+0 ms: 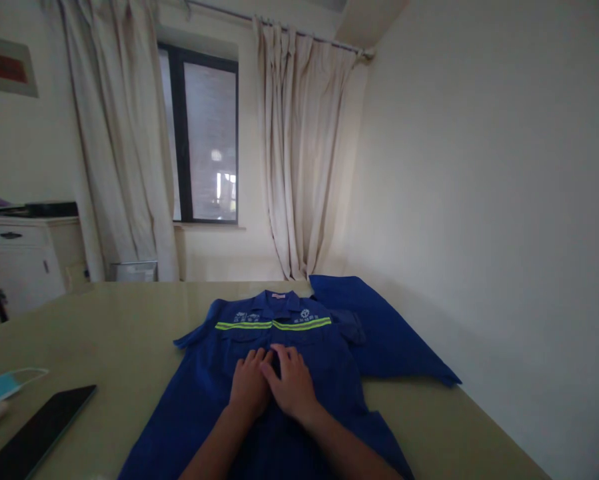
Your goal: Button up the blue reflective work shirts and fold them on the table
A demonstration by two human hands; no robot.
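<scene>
A blue short-sleeved work shirt [214, 393] with a yellow-green reflective stripe across the chest lies spread front-up on the table [124, 333], collar away from me. My left hand [249, 385] and my right hand [292, 381] rest side by side on the middle of the shirt's front, fingers lying flat and touching near the placket. A second blue garment [384, 333] lies spread to the right of the shirt, partly under its right sleeve.
A black tablet or phone [34, 433] and a light blue face mask [4, 387] lie at the table's left front. A white cabinet [19, 260] stands at the far left, a curtained window [204, 133] behind, a plain wall close on the right.
</scene>
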